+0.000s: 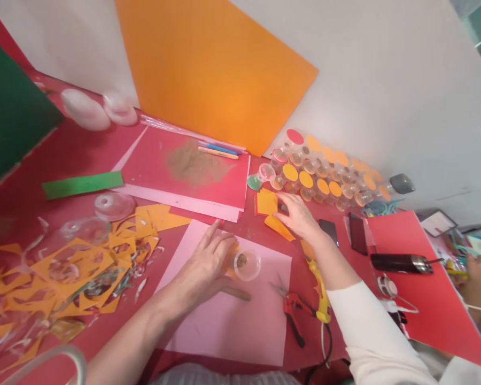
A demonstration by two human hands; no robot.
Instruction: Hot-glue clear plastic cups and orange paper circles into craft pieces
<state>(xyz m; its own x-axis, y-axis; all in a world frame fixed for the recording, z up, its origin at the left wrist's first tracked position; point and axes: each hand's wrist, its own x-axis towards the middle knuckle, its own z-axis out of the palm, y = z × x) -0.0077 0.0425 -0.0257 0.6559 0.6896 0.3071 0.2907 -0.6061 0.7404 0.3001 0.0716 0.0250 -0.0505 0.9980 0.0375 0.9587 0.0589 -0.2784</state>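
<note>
My left hand [211,256] curves around the side of a small clear plastic hourglass-shaped piece [248,266] with an orange part and some brown grains visible inside. It is over a pink sheet [240,326], and a brown stick [236,293] lies under the thumb. My right hand [299,215] is at a small stack of orange paper pieces [266,203], thumb and forefinger apart. A small dark object [282,207] shows between those fingers; I cannot tell its kind. Red-handled snips [292,310] and a yellow glue gun [323,294] lie beside my right forearm.
Rows of clear hourglass-shaped pieces with orange discs [305,179] stand at the back right. Orange paper scraps [72,267] cover the left. Sand [194,163] and pens [218,149] lie on a red sheet. Phones [358,233] and a black cylinder [401,263] are right.
</note>
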